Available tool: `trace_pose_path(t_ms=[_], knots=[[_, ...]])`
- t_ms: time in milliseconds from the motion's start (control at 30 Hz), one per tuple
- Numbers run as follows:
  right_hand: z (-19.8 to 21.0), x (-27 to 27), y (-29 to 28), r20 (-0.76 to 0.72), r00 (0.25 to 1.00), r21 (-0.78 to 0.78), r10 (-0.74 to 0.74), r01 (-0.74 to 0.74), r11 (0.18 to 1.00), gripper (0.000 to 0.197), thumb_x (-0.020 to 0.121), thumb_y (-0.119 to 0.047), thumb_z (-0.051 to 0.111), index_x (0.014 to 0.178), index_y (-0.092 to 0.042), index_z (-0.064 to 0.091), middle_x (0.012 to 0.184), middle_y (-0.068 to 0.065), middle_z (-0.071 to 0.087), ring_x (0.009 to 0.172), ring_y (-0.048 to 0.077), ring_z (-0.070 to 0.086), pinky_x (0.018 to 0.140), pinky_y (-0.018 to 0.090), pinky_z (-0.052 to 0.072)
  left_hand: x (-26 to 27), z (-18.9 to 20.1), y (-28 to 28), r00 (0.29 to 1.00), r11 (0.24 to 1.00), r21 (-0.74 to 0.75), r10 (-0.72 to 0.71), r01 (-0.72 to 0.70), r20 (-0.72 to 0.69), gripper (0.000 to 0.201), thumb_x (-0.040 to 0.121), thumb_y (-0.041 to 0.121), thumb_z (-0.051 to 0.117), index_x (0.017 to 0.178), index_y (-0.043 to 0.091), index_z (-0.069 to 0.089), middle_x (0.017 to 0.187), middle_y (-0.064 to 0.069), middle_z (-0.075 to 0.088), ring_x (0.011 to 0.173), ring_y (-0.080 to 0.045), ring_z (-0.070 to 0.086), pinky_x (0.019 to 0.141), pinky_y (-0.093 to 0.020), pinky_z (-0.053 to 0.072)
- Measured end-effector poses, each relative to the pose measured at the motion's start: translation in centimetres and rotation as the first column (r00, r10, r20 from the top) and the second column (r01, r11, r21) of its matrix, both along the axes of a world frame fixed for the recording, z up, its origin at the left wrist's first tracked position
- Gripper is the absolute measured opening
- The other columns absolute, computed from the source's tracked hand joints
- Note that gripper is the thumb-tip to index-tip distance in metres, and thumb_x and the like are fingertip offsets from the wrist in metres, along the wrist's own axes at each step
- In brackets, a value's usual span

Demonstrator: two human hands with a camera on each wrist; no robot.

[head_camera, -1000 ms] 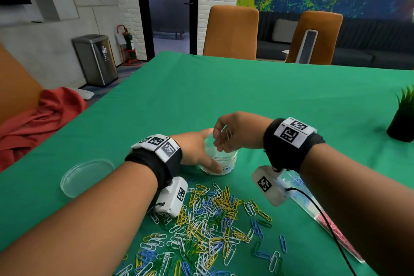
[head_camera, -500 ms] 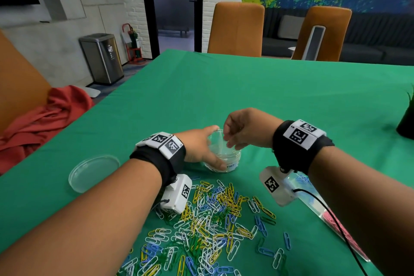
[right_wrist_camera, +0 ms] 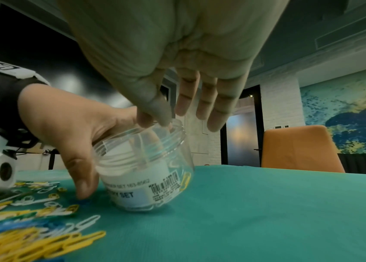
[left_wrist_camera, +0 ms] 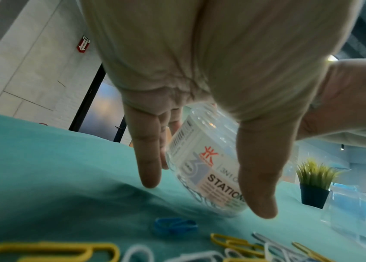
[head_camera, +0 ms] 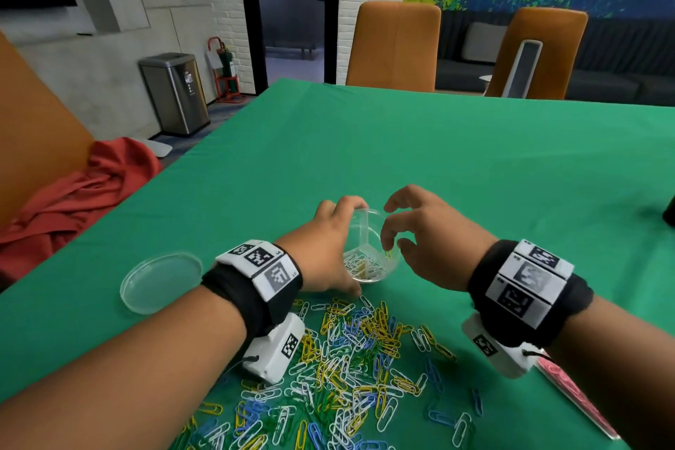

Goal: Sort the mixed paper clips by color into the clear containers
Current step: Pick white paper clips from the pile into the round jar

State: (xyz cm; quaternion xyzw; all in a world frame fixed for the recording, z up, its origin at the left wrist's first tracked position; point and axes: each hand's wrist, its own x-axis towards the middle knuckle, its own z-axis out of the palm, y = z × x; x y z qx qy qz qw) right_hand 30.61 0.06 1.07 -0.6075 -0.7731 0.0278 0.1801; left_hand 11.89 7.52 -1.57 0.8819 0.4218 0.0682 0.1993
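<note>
A clear round jar (head_camera: 369,256) with inner dividers stands tipped on the green table (head_camera: 456,164). White clips lie in its bottom. My left hand (head_camera: 328,248) grips the jar, thumb (left_wrist_camera: 258,186) on the near side and the fingers round the far side. My right hand (head_camera: 394,241) hovers over the jar's mouth with loosely spread fingers (right_wrist_camera: 213,113) and holds nothing I can see. A yellow clip (right_wrist_camera: 185,180) lies against the inside of the jar's wall. The mixed pile of paper clips (head_camera: 350,358), yellow, white, blue and green, lies in front of the jar.
A clear round lid (head_camera: 160,283) lies to the left of my left wrist. A plastic bag with pink contents (head_camera: 573,391) sits near the right edge. A small potted plant (left_wrist_camera: 314,182) stands at the far right. Orange chairs (head_camera: 394,44) line the far side.
My right hand's fingers, bunched over the jar a second ago, have spread apart, and a yellow clip now shows inside the jar. My left hand has kept its hold.
</note>
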Motion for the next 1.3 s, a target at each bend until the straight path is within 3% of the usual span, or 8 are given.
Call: trace_pose_path(t_ms=[200,400,567,700,867,1067,1167,1300], knots=[[-1.1,-1.0,-0.3,0.184,0.981,0.025,0.056,-0.062,0.998,0.015,0.078,-0.025,0.069,0.084,-0.038,0.074,0.154,0.009,0.034,0.146,0.036,0.02,0.119,0.046,0.024,0.2,0.0,-0.3,1.0,0.999,0.032,0.019,-0.018,-0.015,0.12,0.053,0.041,0.095,0.139,0.041,0.011,0.137,-0.003,0.028,0.11,-0.027,0.059,0.09,-0.035,0.05],[-0.6,-3.6,1.6,0.534,0.846,-0.031,-0.008,0.029,0.999,0.023,0.09,-0.047,0.056,0.106,-0.041,0.071,0.163,0.004,-0.011,0.144,0.043,-0.021,0.12,0.053,-0.003,0.3,0.1,-0.6,0.999,0.999,0.028,0.043,-0.042,-0.022,0.125,0.057,0.042,0.094,0.145,0.036,0.006,0.137,-0.005,0.027,0.112,-0.031,0.06,0.088,-0.036,0.048],[-0.5,-4.2,2.4,0.674,0.738,-0.043,0.003,0.035,0.998,0.036,0.091,-0.059,0.048,0.114,-0.04,0.067,0.161,0.008,-0.019,0.14,0.048,-0.029,0.117,0.059,-0.01,0.3,-0.1,-0.6,0.996,0.997,0.0,0.082,-0.082,-0.022,0.122,0.059,0.043,0.093,0.146,0.025,0.009,0.138,-0.008,0.027,0.112,-0.032,0.06,0.085,-0.035,0.046],[-0.3,-3.9,2.7,0.673,0.738,-0.099,0.048,0.025,0.995,0.036,0.087,-0.063,0.053,0.113,-0.042,0.068,0.16,0.006,-0.023,0.141,0.046,-0.027,0.118,0.058,-0.006,0.5,0.0,-0.9,0.996,0.996,0.011,0.088,-0.088,-0.019,0.12,0.062,0.044,0.092,0.146,0.022,0.009,0.138,-0.008,0.027,0.111,-0.032,0.061,0.085,-0.036,0.048],[-0.1,-4.1,3.0,0.597,0.797,-0.178,0.089,0.023,0.984,0.019,0.089,-0.045,0.059,0.099,-0.037,0.072,0.161,0.006,-0.019,0.145,0.041,-0.019,0.12,0.053,0.004,0.5,0.2,-1.3,0.995,0.995,-0.017,0.097,-0.097,0.005,0.126,0.063,0.042,0.092,0.15,0.021,0.004,0.143,-0.011,0.022,0.116,-0.032,0.059,0.094,-0.038,0.047],[0.5,-2.9,2.7,0.429,0.888,-0.284,0.167,-0.043,0.958,0.014,0.089,-0.033,0.063,0.098,-0.034,0.074,0.163,0.01,-0.011,0.149,0.033,-0.013,0.122,0.045,0.014,0.4,-0.1,-1.6,0.994,0.994,-0.005,0.111,-0.111,-0.009,0.122,0.064,0.049,0.089,0.149,0.028,0.005,0.14,-0.01,0.025,0.111,-0.031,0.062,0.092,-0.04,0.051],[1.4,-1.9,2.1,0.161,0.984,-0.257,0.072,-0.029,0.966,0.008,0.089,-0.029,0.066,0.091,-0.031,0.073,0.164,0.001,0.003,0.151,0.019,0.005,0.118,0.032,0.022,0.3,-0.3,-1.2,0.99,0.99,-0.025,0.136,-0.137,-0.042,0.122,0.062,0.047,0.091,0.148,0.027,0.006,0.142,-0.011,0.026,0.115,-0.032,0.06,0.097,-0.039,0.05],[2.4,-0.8,2.2,-0.065,0.997,-0.237,-0.036,0.019,0.971,0.007,0.085,-0.031,0.073,0.081,-0.035,0.068,0.157,-0.001,0.032,0.136,0.004,0.04,0.101,0.018,0.034,0.1,-0.4,-0.4,0.986,0.984,-0.084,0.155,-0.159,-0.053,0.12,0.059,0.048,0.092,0.144,0.03,0.008,0.14,-0.01,0.029,0.115,-0.03,0.059,0.098,-0.04,0.049]])
